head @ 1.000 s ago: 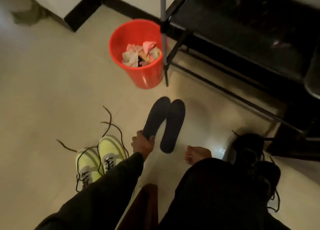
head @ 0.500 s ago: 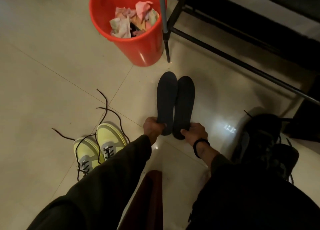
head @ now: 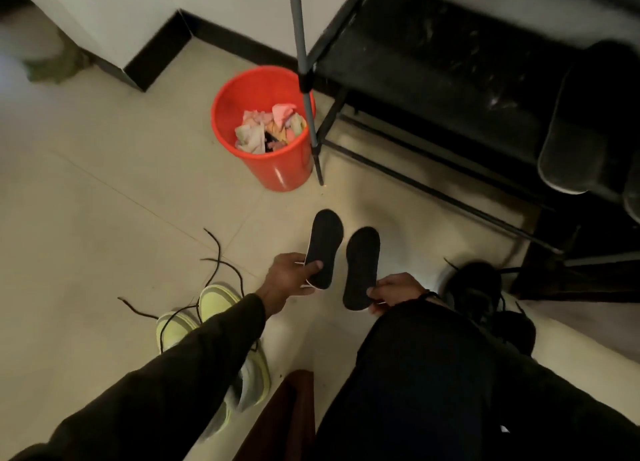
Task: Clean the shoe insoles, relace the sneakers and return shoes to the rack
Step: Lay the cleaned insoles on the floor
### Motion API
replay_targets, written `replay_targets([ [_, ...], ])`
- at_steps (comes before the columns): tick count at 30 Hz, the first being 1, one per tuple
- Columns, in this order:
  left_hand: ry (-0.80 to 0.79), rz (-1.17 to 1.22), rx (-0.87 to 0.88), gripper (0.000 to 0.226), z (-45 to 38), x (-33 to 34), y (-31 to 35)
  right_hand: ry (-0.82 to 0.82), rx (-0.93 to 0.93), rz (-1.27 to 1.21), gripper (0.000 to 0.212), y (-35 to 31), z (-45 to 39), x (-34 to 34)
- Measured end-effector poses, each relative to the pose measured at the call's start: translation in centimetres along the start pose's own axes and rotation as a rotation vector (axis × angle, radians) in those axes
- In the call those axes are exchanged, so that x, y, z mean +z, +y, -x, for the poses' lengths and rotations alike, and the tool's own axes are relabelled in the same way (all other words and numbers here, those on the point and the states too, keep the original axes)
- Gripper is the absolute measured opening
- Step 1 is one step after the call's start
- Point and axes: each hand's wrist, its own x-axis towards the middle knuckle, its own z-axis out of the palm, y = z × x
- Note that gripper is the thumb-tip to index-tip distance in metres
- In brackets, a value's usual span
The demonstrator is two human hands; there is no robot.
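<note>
Insoles are off the floor, one per hand: the left hand (head: 287,273) pinches the left insole (head: 322,249) by its heel, and the right hand (head: 398,292) grips the right insole (head: 360,268) likewise. Held apart by their heels, they look ready for cleaning or for the yellow sneakers (head: 211,304).

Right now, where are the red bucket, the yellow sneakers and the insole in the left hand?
red bucket (head: 277,173): head view, front outer wall.
yellow sneakers (head: 216,299): head view, toe of the farther shoe.
left-hand insole (head: 325,238): head view, forefoot area.
</note>
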Motion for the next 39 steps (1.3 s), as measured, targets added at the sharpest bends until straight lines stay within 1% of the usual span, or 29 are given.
replay_targets([
  [2,-0.014,-0.033,0.061,0.033,2.3,-0.7,3.3,0.025,-0.064,-0.008,0.027,-2.1,3.2,-1.9],
  [3,-0.016,-0.033,0.083,0.034,3.5,-1.0,5.0,0.057,-0.087,-0.083,0.030,-3.2,5.4,-2.7],
  [5,-0.017,-0.013,0.113,0.035,6.1,-1.7,8.5,0.072,-0.141,-0.263,0.025,-5.4,10.1,-4.1],
  [7,-0.037,0.030,0.135,0.032,9.1,-2.2,11.8,0.059,-0.213,-0.304,0.019,-7.0,14.6,-5.3],
  [10,-0.106,0.159,0.146,0.032,14.7,-2.8,16.3,0.063,-0.348,-0.369,0.020,-8.9,21.4,-6.4],
  [12,-0.153,0.197,0.177,0.037,18.2,-3.5,18.8,0.121,-0.450,-0.427,0.022,-9.5,25.0,-6.8],
  [14,-0.184,0.191,0.223,0.045,20.7,-4.4,20.7,0.197,-0.572,-0.473,0.027,-9.7,28.2,-7.3],
  [15,-0.194,0.180,0.239,0.047,21.4,-4.8,21.6,0.241,-0.622,-0.487,0.025,-9.8,29.5,-7.5],
  [16,-0.202,0.163,0.253,0.047,21.8,-5.1,22.4,0.286,-0.662,-0.487,0.022,-9.9,30.6,-7.7],
  [18,-0.218,0.116,0.283,0.039,21.7,-5.1,23.7,0.365,-0.715,-0.488,0.015,-10.1,32.1,-8.2],
  [21,-0.204,0.142,0.290,0.034,19.4,-4.4,25.3,0.405,-0.726,-0.553,0.013,-11.4,32.4,-8.6],
  [24,-0.154,0.168,0.288,0.047,16.3,-2.8,27.0,0.460,-0.749,-0.601,0.013,-13.2,32.0,-9.5],
  [27,-0.085,0.188,0.273,0.057,13.5,-1.1,28.8,0.553,-0.818,-0.611,0.012,-14.3,31.0,-10.1],
  [30,-0.055,0.108,0.267,0.061,11.0,0.6,30.6,0.651,-0.858,-0.560,0.012,-15.0,28.3,-10.2],
  [33,-0.024,0.041,0.271,0.060,8.4,1.9,31.8,0.726,-0.864,-0.476,0.013,-15.2,23.7,-10.7],
  [37,0.033,-0.004,0.282,0.053,6.0,3.6,32.2,0.790,-0.772,-0.508,0.015,-16.0,17.7,-11.9],
  [39,0.089,-0.009,0.294,0.051,4.9,4.3,32.1,0.756,-0.692,-0.580,0.024,-16.6,15.5,-12.5],
])
